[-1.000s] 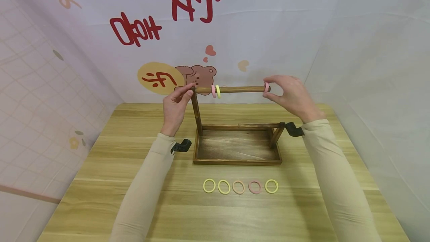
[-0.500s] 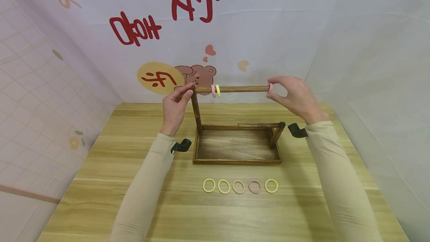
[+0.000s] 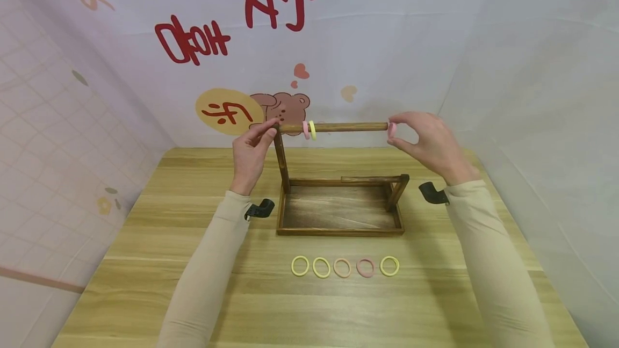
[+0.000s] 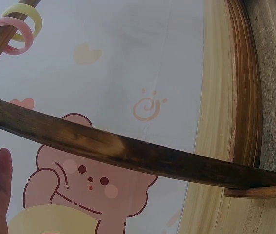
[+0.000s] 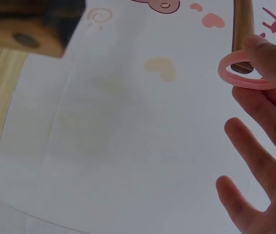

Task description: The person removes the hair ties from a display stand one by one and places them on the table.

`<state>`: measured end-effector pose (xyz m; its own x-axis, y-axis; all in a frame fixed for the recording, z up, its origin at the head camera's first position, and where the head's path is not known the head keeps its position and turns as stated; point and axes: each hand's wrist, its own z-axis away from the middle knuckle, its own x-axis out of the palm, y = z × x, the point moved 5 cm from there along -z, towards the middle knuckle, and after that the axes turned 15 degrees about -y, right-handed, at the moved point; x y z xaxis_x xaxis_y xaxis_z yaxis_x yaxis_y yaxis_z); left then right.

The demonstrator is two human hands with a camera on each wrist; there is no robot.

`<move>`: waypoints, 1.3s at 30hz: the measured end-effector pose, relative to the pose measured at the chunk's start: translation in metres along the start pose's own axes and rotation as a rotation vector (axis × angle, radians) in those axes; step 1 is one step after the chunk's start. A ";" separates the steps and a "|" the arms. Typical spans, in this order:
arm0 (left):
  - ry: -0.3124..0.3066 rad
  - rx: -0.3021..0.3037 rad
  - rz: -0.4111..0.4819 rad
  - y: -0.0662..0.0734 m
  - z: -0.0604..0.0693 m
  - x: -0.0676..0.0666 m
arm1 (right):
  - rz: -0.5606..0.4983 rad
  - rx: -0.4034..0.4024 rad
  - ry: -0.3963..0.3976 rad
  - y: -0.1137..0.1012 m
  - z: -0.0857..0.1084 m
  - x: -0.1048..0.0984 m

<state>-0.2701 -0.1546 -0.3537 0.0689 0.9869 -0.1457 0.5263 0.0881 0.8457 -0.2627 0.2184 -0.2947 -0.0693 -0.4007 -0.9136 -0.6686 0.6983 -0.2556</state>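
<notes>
My right hand (image 3: 432,144) pinches a pink ring (image 3: 392,130) between thumb and fingers at the free right end of the upper wooden rod (image 3: 353,127). In the right wrist view the rod's tip shows within the outline of the pink ring (image 5: 247,84); whether it still sits inside cannot be told. My left hand (image 3: 250,157) grips the top of the tall left post (image 3: 281,160) of the wooden stand (image 3: 338,232). A second pink ring (image 3: 306,130) and a yellow ring (image 3: 313,130) hang side by side on the rod, nearer the left post.
Below the stand, a row of several rings lies on the wooden table (image 3: 242,305), including a yellow ring (image 3: 300,266), an orange ring (image 3: 342,268) and a darker pink ring (image 3: 365,268). A shorter post (image 3: 397,192) carries a lower rod (image 3: 369,179). Printed cloth (image 3: 387,42) hangs behind.
My right hand has drawn its pink ring rightward along the upper rod to the tip. The left hand keeps its grip on the post, and the two hanging rings stay in place.
</notes>
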 end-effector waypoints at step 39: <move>0.010 -0.012 0.012 0.011 0.002 0.003 | 0.100 -0.151 0.057 -0.034 0.071 0.001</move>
<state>-0.2621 -0.1510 -0.3456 0.0668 0.9892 -0.1303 0.5157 0.0776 0.8533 -0.1871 0.2363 -0.3091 -0.1800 -0.3693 -0.9117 -0.7593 0.6414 -0.1099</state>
